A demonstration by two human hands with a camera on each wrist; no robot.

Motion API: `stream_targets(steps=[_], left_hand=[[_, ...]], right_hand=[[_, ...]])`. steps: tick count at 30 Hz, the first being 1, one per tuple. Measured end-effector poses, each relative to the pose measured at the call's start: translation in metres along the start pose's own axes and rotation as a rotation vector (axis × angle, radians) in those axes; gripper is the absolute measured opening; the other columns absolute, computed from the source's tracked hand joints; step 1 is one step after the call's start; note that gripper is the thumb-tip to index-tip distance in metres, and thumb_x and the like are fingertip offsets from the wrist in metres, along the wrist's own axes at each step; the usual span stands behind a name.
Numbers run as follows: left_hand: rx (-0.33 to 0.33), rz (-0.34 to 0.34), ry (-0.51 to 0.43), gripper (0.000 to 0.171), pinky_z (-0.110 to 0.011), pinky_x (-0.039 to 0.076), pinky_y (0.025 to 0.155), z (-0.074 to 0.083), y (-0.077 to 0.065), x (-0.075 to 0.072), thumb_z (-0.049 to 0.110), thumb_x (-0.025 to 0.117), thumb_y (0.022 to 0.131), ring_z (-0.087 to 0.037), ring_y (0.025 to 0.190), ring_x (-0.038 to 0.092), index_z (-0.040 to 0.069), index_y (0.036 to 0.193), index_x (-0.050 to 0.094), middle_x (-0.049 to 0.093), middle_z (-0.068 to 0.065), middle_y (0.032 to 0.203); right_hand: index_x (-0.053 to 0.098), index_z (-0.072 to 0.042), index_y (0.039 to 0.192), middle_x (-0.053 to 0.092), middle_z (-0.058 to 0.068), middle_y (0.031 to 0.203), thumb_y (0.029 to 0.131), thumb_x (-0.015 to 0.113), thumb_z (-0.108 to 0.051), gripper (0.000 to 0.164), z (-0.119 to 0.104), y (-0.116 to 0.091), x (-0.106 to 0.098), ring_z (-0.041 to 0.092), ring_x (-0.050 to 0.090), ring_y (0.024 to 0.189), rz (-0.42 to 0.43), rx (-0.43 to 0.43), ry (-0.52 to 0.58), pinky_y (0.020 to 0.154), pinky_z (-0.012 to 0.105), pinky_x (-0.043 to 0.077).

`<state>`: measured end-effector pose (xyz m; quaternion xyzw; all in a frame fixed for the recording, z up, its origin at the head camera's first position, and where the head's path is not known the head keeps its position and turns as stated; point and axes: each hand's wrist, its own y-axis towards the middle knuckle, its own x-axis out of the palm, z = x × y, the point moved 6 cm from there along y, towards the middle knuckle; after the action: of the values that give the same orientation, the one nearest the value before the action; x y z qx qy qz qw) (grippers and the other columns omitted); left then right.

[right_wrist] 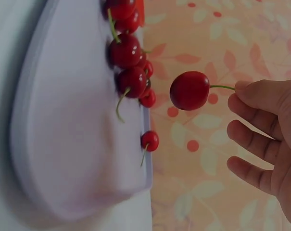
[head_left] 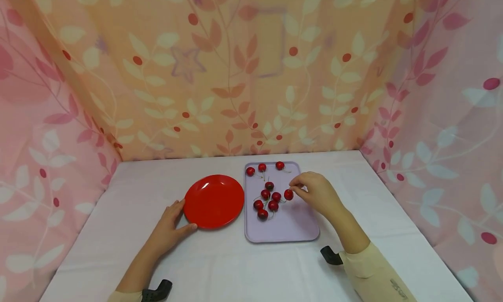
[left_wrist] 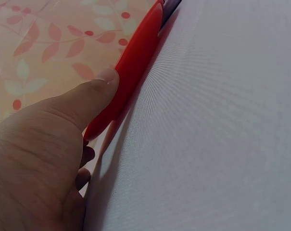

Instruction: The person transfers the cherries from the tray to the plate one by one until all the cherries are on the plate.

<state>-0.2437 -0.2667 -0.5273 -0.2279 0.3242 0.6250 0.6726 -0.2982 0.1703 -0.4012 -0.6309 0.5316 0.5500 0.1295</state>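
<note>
My right hand point(head_left: 316, 192) pinches a cherry point(right_wrist: 189, 90) by its thin green stem, thumb against index finger. The fruit hangs above the right side of a lilac tray point(head_left: 283, 232), and the other fingers are spread apart. Several dark red cherries point(head_left: 265, 194) lie clustered mid-tray, some with stems showing. At the left, my left hand point(head_left: 170, 230) grips the near-left edge of a glossy red plate point(head_left: 214, 201), which holds nothing. In the left wrist view the thumb point(left_wrist: 99, 89) lies along the plate's rim, while the other fingers are partly hidden behind it.
Three more cherries lie near the tray's far edge, one of them a cherry point(head_left: 280, 165) toward the right. Plate and tray stand side by side on a white cloth point(head_left: 220, 262). Patterned curtains point(head_left: 235, 75) enclose the table at the back and both sides.
</note>
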Motion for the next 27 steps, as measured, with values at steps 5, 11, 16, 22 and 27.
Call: stream_targets(steps=[5, 11, 16, 22, 27], left_hand=[[-0.010, -0.008, 0.004, 0.097, -0.075, 0.028, 0.112, -0.001, 0.001, 0.002, 0.051, 0.079, 0.086, -0.047, 0.153, 0.021, 0.010, 0.161, 0.033, 0.032, -0.021, 0.165], [0.014, -0.007, -0.001, 0.097, -0.075, 0.029, 0.113, -0.003, 0.002, 0.004, 0.052, 0.078, 0.086, -0.045, 0.153, 0.022, 0.010, 0.161, 0.033, 0.033, -0.019, 0.164], [0.016, 0.006, 0.006, 0.098, -0.077, 0.027, 0.112, -0.004, 0.000, -0.001, 0.051, 0.080, 0.086, -0.046, 0.152, 0.023, 0.008, 0.160, 0.033, 0.034, -0.021, 0.163], [-0.006, -0.007, 0.005, 0.099, -0.076, 0.024, 0.114, -0.003, 0.002, -0.001, 0.053, 0.079, 0.085, -0.045, 0.154, 0.020, 0.011, 0.161, 0.032, 0.032, -0.020, 0.165], [-0.007, -0.010, 0.015, 0.098, -0.078, 0.026, 0.111, -0.003, 0.002, 0.000, 0.052, 0.078, 0.086, -0.048, 0.152, 0.021, 0.009, 0.161, 0.032, 0.031, -0.022, 0.164]], right_hand=[[0.078, -0.020, 0.095, 0.074, -0.010, 0.088, 0.088, 0.081, -0.014, 0.010, -0.017, 0.011, -0.001, 0.011, 0.067, 0.087, 0.028, -0.054, -0.002, 0.081, 0.036, 0.058], [0.078, -0.019, 0.095, 0.075, -0.008, 0.089, 0.088, 0.082, -0.013, 0.010, -0.044, 0.025, 0.008, 0.011, 0.067, 0.088, 0.052, -0.115, 0.003, 0.084, 0.035, 0.057], [0.079, -0.018, 0.097, 0.075, -0.008, 0.090, 0.088, 0.082, -0.016, 0.010, -0.071, 0.043, 0.020, 0.010, 0.066, 0.089, 0.052, -0.168, 0.033, 0.084, 0.032, 0.057], [0.079, -0.019, 0.098, 0.074, -0.009, 0.090, 0.090, 0.080, -0.015, 0.009, -0.089, 0.055, 0.033, 0.009, 0.066, 0.091, 0.028, -0.134, 0.092, 0.083, 0.027, 0.058], [0.078, -0.020, 0.100, 0.073, -0.013, 0.089, 0.092, 0.078, -0.018, 0.007, -0.100, 0.062, 0.048, 0.006, 0.063, 0.093, -0.027, -0.095, 0.187, 0.086, 0.027, 0.056]])
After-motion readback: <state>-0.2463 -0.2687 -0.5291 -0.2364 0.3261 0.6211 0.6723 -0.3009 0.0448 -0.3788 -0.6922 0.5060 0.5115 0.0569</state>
